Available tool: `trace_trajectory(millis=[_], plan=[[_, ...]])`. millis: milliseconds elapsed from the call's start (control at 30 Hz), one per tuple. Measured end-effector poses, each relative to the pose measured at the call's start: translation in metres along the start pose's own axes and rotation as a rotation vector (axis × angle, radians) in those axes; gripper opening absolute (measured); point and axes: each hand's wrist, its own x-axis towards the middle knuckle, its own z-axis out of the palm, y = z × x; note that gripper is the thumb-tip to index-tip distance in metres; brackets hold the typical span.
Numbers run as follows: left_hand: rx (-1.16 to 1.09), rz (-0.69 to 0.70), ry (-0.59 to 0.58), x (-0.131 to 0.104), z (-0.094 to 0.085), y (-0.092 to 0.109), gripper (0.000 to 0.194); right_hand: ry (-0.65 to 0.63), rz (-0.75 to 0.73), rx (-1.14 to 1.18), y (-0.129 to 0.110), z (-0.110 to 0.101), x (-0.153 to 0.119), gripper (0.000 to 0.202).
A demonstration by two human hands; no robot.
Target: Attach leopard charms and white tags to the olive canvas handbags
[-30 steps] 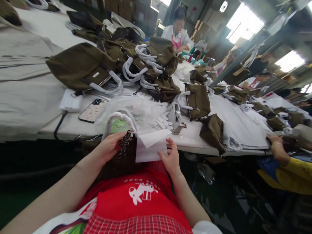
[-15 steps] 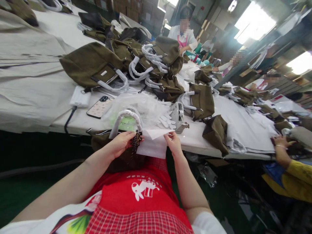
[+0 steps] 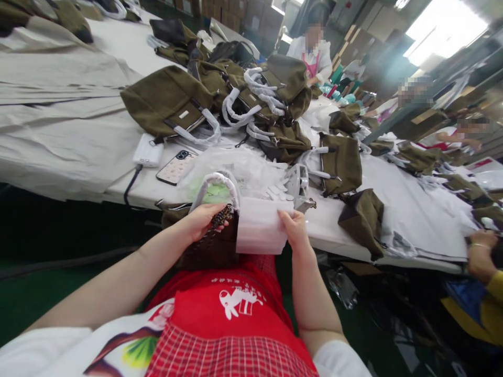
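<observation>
A brown handbag (image 3: 218, 254) rests against my lap at the table edge, its arched handle (image 3: 231, 188) wrapped in white. My left hand (image 3: 206, 221) is closed on a dark, gold-patterned strap piece (image 3: 223, 215) with thin cords hanging from it, just below that handle. Between finger and thumb, my right hand (image 3: 294, 226) pinches the right edge of a thin white translucent sheet (image 3: 259, 230). The sheet hangs flat in front of the bag's right side. Its left edge lies close to the strap piece; whether the two touch I cannot tell.
Behind my hands lie clear plastic bags (image 3: 243, 167), a phone (image 3: 176, 166), a white power bank (image 3: 148, 151) and a tape dispenser (image 3: 301, 183). Olive bags (image 3: 168, 99) are heaped farther back. A co-worker's hand (image 3: 482, 246) is at the right; other people stand behind.
The white sheet, folded over at its top before, now hangs flatter and more upright. My right hand has turned at its edge. The whole view has shifted slightly.
</observation>
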Motion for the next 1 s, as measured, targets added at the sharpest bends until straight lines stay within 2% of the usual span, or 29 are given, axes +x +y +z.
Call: trace_trajectory(millis=[133, 267, 400, 500, 600, 767, 833, 933, 1000], plan=[[0.000, -0.052, 0.015, 0.007, 0.005, 0.018, 0.021, -0.257, 0.109, -0.099, -0.001, 0.013, -0.017, 0.031], [0.070, 0.001, -0.015, 0.006, 0.014, 0.027, 0.023, -0.299, 0.188, -0.122, 0.011, 0.051, -0.021, 0.031], [0.233, 0.075, -0.057, -0.001, 0.019, 0.021, 0.021, -0.220, 0.093, -0.043, 0.026, 0.087, -0.021, 0.036], [0.315, 0.095, -0.025, -0.001, 0.018, 0.006, 0.024, -0.105, -0.011, 0.032, 0.035, 0.106, -0.024, 0.040], [0.391, 0.206, 0.017, 0.007, 0.012, -0.012, 0.028, 0.021, -0.014, 0.035, 0.044, 0.118, -0.030, 0.040], [0.846, 0.548, 0.104, 0.012, 0.001, -0.025, 0.030, 0.075, -0.006, 0.034, 0.051, 0.122, -0.034, 0.037], [0.948, 0.646, 0.190, 0.009, -0.001, -0.026, 0.031, 0.085, -0.004, 0.039, 0.049, 0.121, -0.035, 0.036], [0.990, 0.717, 0.319, 0.006, 0.001, -0.027, 0.031, 0.090, 0.025, 0.094, 0.046, 0.121, -0.035, 0.033], [0.975, 0.701, 0.325, 0.006, 0.003, -0.029, 0.029, 0.086, 0.079, 0.189, 0.043, 0.122, -0.034, 0.032]])
